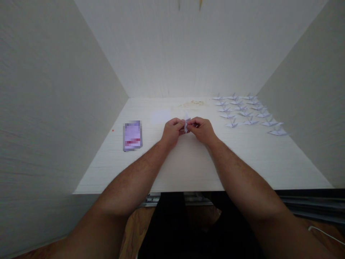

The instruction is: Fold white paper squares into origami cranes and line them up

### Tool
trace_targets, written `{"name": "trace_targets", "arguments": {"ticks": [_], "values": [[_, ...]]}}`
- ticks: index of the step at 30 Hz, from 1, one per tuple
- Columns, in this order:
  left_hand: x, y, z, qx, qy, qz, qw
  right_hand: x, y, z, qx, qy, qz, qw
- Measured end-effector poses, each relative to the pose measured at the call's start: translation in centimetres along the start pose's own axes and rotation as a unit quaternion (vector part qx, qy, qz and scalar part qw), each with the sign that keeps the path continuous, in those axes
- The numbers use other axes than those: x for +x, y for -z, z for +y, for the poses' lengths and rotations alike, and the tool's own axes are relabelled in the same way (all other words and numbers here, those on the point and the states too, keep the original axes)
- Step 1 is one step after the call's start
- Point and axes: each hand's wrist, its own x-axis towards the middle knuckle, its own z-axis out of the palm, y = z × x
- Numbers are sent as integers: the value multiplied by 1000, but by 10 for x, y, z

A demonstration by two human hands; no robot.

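White folded paper (186, 124) is the item under handling, viewed by me from my remote station through the head camera. It is held near the middle of the bench (188, 169), pointed at its upper end, its finer creases too small for me to read. The fingers (179, 125) of the left hand (170, 132) are closed on its left side. The right hand (202, 130) pinches it from the opposite side. I cannot tell whether the paper touches the bench surface beneath. Both forearms (140, 165) come in bare across the near edge, angled toward each other.

Just beyond the left hand I note a pale sheet (161, 117), lying flat and barely distinct from the bench. Farther left lies a purplish packet (132, 133), blurred into blocks, with red across its lower part; I cannot read its markings. A small orange-red spot (113, 130) is near the bench's left edge. Behind the hands, a brownish patch (198, 103) marks the surface.

To the right, I record a group of white folded figures (250, 122) with pointed tips, set in three rough columns, well apart from the pale sheet. Around the bench rise a back wall (167, 54), a left wall (54, 90) and a right wall (309, 90). Below the near edge, I see dark trousers (167, 226), a wooden floor (138, 223) and, at lower right, a white cable (327, 233)
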Motion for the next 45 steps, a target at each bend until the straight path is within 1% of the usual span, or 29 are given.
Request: {"name": "trace_targets", "arguments": {"ticks": [3, 5, 11, 21, 27, 31, 35, 40, 45], "values": [[0, 0, -1, 5, -10, -1, 1000, -1, 0, -1, -35, 14, 14, 999], [0, 0, -2, 20, -19, -4, 1000, -2, -1, -3, -45, 9, 20, 999], [-1, -1, -2, 75, -55, 16, 996, -2, -1, -3, -42, 2, 30, 999], [-2, -3, 0, 143, -81, 42, 985, -2, -5, 6, -75, -3, 61, 995], [-3, -4, 2, 174, -95, 54, 979, -2, -4, 2, -85, 9, 68, 994], [-4, -4, 3, 170, -91, 59, 980, -2, -3, -3, -60, 6, 65, 996], [-4, -5, 4, 158, -92, 65, 981, -1, -4, -2, -35, 3, 55, 998], [-4, -5, 5, 176, -100, 77, 976, -1, -4, 0, -49, 6, 54, 997], [-3, -4, 3, 177, -103, 75, 976, -1, -1, -7, -95, 18, 79, 992]]}}
